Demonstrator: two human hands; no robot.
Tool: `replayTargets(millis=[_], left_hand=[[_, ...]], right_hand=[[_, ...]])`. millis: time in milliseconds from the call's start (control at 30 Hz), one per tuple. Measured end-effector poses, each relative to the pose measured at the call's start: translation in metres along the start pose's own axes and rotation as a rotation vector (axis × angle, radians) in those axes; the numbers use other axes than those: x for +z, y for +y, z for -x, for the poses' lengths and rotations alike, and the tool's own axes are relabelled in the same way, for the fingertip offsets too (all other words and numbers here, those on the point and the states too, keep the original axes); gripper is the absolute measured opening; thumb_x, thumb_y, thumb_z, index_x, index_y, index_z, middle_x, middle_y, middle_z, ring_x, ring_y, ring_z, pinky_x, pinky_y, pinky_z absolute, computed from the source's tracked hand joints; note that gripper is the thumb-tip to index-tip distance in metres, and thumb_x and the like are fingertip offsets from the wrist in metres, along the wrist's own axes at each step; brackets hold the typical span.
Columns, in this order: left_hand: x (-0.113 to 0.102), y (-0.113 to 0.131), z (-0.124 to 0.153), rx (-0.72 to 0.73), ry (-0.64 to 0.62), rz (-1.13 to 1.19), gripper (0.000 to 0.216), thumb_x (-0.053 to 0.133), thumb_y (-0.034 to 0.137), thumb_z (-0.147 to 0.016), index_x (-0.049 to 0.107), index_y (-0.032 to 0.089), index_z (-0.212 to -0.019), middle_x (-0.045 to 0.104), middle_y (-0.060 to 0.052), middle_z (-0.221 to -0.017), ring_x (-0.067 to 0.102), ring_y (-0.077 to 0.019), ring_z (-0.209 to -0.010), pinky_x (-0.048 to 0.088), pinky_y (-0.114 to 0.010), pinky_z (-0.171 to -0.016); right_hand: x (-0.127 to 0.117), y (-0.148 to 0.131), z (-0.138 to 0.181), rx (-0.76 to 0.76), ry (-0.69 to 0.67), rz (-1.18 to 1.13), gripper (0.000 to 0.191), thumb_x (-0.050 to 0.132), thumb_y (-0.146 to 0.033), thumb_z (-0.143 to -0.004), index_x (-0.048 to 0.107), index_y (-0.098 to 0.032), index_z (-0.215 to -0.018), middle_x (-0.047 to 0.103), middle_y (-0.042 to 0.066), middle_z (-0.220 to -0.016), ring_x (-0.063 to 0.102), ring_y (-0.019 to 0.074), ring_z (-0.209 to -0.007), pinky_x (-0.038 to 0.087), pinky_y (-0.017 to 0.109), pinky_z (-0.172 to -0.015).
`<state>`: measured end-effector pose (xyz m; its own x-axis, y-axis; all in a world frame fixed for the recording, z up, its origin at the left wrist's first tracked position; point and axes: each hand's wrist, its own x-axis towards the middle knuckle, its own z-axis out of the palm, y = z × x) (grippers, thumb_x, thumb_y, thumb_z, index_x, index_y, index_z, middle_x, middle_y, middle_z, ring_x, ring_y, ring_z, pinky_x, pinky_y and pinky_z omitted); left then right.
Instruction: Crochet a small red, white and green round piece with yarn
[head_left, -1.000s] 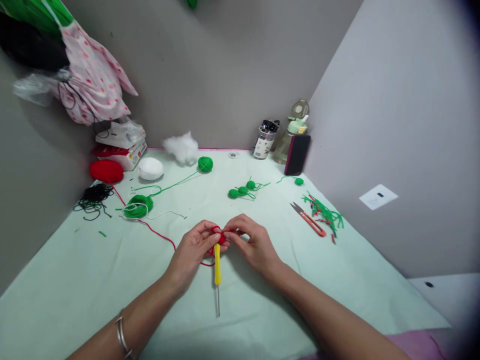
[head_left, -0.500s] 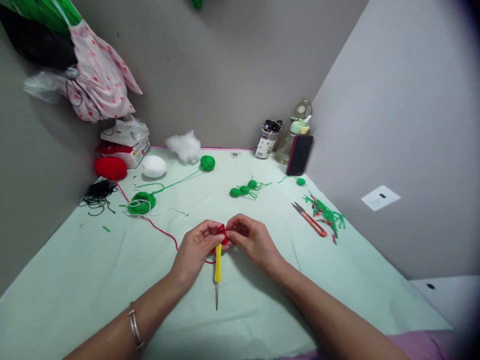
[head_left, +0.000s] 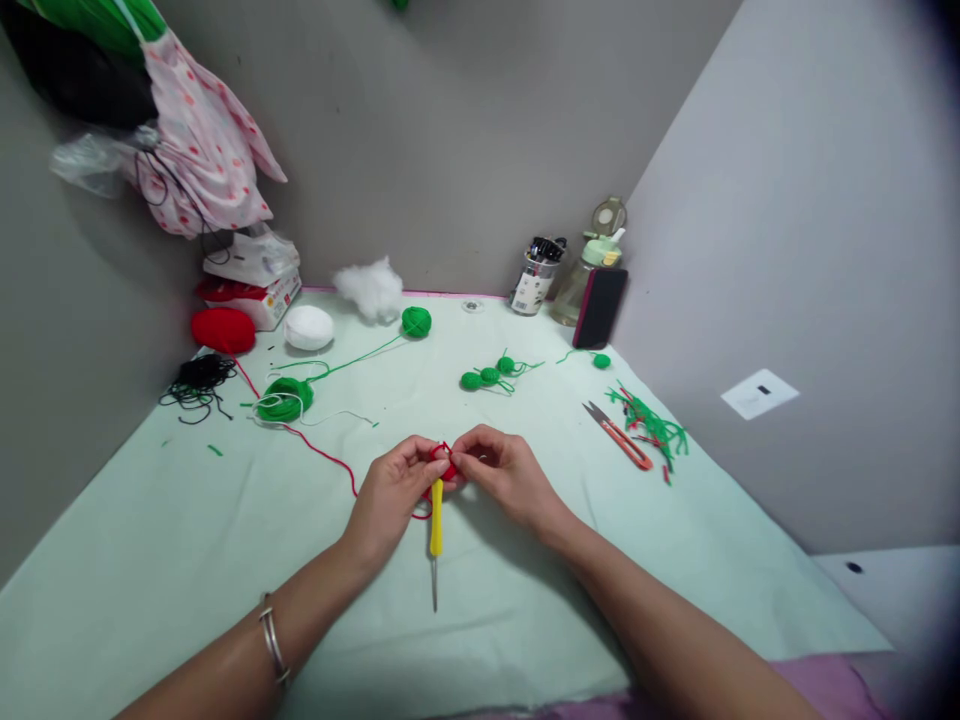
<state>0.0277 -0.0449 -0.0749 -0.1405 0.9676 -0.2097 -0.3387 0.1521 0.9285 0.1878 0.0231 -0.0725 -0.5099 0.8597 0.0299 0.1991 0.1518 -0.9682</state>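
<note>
Both hands meet above the table's middle around a small piece of red crochet work [head_left: 448,467]. My left hand [head_left: 394,490] pinches its left side between thumb and fingers. The crochet hook [head_left: 436,520], with a yellow handle and a metal shaft pointing down toward me, hangs just below the left thumb. My right hand [head_left: 506,475] is closed at the right side of the red piece, thumb against forefinger. Red yarn [head_left: 322,455] runs from the hands across the cloth to a red yarn ball [head_left: 223,329] at the back left. Fingers partly hide the red piece.
Orange-handled thread snips [head_left: 621,438] lie at right beside green yarn scraps [head_left: 652,425]. Small green crocheted balls [head_left: 489,376] sit mid-table. Behind are a white yarn ball [head_left: 308,328], white stuffing [head_left: 371,290], a pen holder [head_left: 534,282], a bottle [head_left: 581,285] and a phone [head_left: 600,308].
Both hands stay together at the red piece, with only small finger shifts. The hook hangs in nearly the same place. The whole view has shifted slightly.
</note>
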Motion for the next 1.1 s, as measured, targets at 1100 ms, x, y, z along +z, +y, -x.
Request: replayTargets(millis=[1100], left_hand=[[-0.006,-0.007,-0.003,-0.033,-0.039,0.044,0.032,0.089,0.045,-0.078,0.072,0.018,-0.082,0.075,-0.002,-0.082,0.074,-0.0190,-0.078,0.057,-0.029,-0.079]], right_hand=[[0.000,0.001,0.003,-0.230,0.021,0.122,0.007,0.069,-0.019,-0.091,0.076,-0.020,-0.088,0.071,0.004,-0.094,0.071,0.0161,-0.081,0.062,0.031,-0.073]])
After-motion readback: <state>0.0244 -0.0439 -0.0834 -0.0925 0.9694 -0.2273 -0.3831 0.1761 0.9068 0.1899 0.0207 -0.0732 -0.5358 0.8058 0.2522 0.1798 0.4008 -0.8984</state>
